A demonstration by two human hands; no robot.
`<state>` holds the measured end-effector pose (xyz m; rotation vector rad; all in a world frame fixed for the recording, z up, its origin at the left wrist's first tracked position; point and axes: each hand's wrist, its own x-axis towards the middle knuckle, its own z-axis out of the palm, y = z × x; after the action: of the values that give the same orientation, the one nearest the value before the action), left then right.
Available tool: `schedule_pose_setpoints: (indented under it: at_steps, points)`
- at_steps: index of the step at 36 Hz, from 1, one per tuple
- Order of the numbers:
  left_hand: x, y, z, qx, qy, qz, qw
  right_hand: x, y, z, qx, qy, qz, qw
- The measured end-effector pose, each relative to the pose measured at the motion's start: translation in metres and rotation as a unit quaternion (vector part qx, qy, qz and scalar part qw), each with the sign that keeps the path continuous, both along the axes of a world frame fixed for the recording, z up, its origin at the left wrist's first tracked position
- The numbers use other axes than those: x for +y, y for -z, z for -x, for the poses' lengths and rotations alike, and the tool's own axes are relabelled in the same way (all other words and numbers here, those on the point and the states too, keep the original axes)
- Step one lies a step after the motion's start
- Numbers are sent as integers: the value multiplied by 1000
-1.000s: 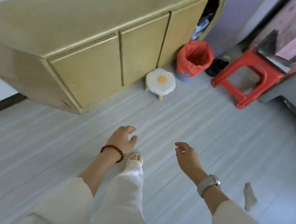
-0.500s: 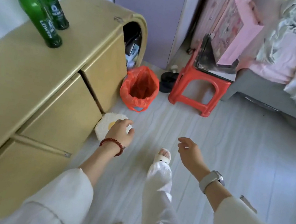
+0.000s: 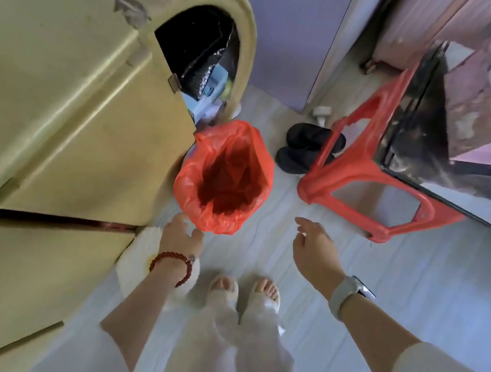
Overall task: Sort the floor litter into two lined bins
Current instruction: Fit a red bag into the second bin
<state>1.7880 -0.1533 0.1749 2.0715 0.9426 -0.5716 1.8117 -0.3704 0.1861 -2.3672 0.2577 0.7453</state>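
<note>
A bin lined with a red-orange plastic bag (image 3: 223, 179) stands on the pale floor against the corner of the cabinet, its mouth open and dark inside. My left hand (image 3: 181, 235), with a red bead bracelet on the wrist, reaches toward the bag's near rim with fingers apart and nothing in it. My right hand (image 3: 315, 253), a grey watch on its wrist, hovers to the right of the bin, fingers loosely spread and empty. Only one bin is in view, and no litter shows on the floor here.
A yellow-green cabinet (image 3: 58, 110) fills the left side, with an open end compartment. A white egg-shaped stool (image 3: 137, 260) sits under my left wrist. A red plastic stool (image 3: 367, 175) and black slippers (image 3: 307, 147) lie right of the bin. My feet (image 3: 245, 287) stand just before it.
I have walked up to the red-lined bin, which now lies directly below me. Both hands have moved forward toward it, still empty. The green bottles have left the view.
</note>
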Motion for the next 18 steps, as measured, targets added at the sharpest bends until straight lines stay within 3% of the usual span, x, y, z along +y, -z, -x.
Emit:
schedule_pose_setpoints:
  at_steps: [7,11,15,18]
  points:
    - [23,113,-61,48,-18,-39,998,36,103,-85,-28,-158,69,985]
    - [34,180,-86,60,58,-72,994,66,176,-128,-62,-301,103,946]
    - [37,232,-101,30,163,-125,978,89,235,-170,-92,-343,125,927]
    - [35,250,-110,30,133,-166,977,97,263,-198,-140,-373,158,904]
